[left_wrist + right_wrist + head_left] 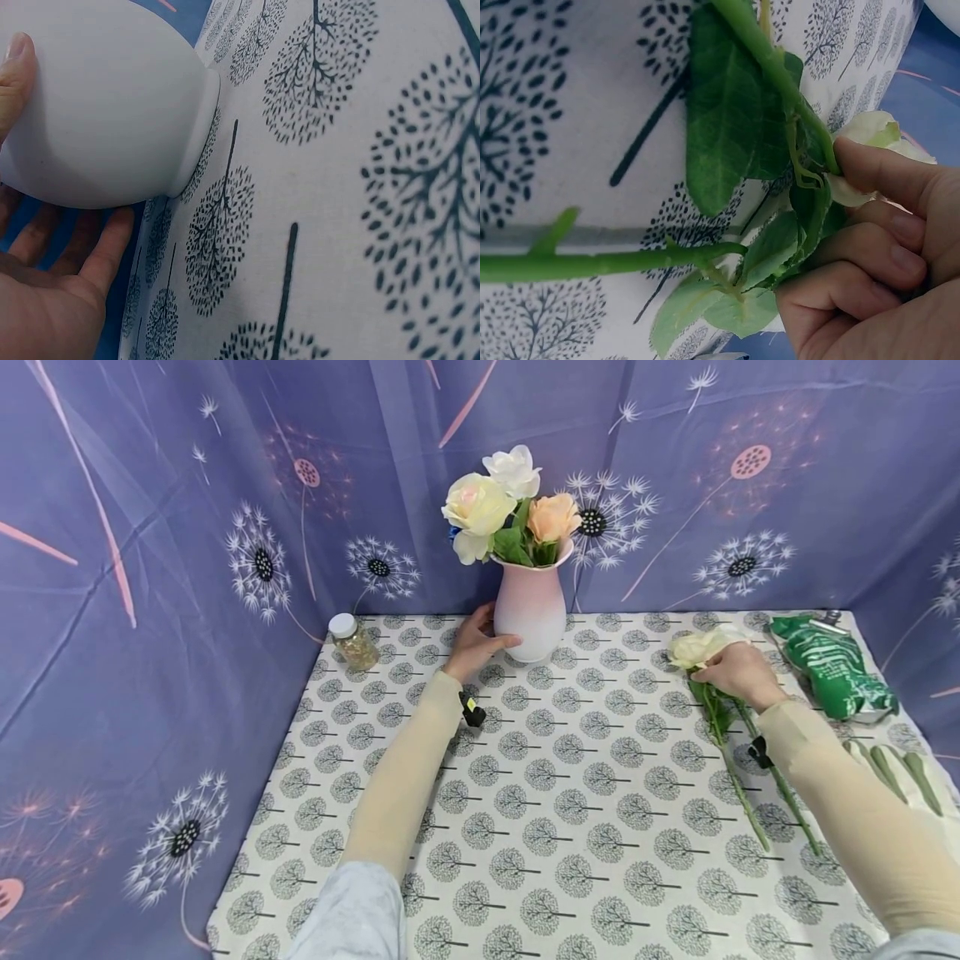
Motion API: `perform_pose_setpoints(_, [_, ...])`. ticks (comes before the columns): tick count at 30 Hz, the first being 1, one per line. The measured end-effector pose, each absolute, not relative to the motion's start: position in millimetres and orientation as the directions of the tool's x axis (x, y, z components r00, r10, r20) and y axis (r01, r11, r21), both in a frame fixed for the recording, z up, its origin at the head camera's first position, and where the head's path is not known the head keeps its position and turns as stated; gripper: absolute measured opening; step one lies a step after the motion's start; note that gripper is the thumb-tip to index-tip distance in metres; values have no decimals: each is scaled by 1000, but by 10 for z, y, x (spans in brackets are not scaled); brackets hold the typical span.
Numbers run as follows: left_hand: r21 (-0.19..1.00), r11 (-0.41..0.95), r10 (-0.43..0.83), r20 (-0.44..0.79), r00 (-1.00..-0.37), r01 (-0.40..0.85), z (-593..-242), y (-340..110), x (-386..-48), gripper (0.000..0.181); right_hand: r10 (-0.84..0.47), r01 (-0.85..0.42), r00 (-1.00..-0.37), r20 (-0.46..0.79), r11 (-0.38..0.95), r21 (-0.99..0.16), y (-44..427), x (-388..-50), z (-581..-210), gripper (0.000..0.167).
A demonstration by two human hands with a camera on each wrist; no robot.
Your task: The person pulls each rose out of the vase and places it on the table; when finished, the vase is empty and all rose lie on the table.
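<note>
A pink-and-white vase (pixel 529 610) stands upright at the back of the table. White, pale yellow and peach artificial flowers (pixel 517 506) fill its mouth. My left hand (pixel 474 643) holds the vase low on its left side, thumb in front and fingers behind; the left wrist view shows the white lower body (pixel 112 105) between thumb and fingers. At the right, my right hand (pixel 738 675) pinches a cream-white rose (pixel 697 649) just below its head. Two green stems (pixel 731 768) trail toward the front. In the right wrist view, leaves (pixel 727 112) hang beside the thumb.
A small white-lidded jar (pixel 354 643) sits at the back left corner. A green package (pixel 832 664) lies beyond the right hand, and a white item with green stripes (pixel 903 772) lies by the right forearm. Purple floral cloth (pixel 187 485) walls the table's left, back and right.
</note>
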State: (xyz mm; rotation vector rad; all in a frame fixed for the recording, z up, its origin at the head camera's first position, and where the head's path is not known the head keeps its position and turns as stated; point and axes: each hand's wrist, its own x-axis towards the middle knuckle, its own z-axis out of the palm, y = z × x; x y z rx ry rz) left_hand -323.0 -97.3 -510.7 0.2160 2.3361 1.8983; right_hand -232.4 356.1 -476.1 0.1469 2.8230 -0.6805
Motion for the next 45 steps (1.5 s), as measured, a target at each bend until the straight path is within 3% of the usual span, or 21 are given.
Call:
perform_pose_setpoints(7, [981,189,190,8,-982,45,-5109,-973,-3224,96,40,170,-959,-279,873,-457,3501,-2332,-4779,28])
perform_pose_setpoints(23, [977,208,182,-2,-983,37,-5110,-968,-3226,97,29,174,-953,-303,868,-465,3489,-2308,-4774,41])
perform_pose_setpoints(31, [979,202,185,-13,-983,25,-5099,-970,-3225,98,19,184,-946,-323,852,-489,3471,-2282,-4743,36])
perform_pose_setpoints(40, [976,217,184,-24,-983,17,-5103,-974,-3245,100,21,179,-949,-316,858,-481,3515,-2226,-4680,56])
perform_pose_setpoints(45, [976,218,183,-29,-983,12,-5108,-976,-3249,101,21,172,-951,-308,864,-474,3532,-2187,-4645,59])
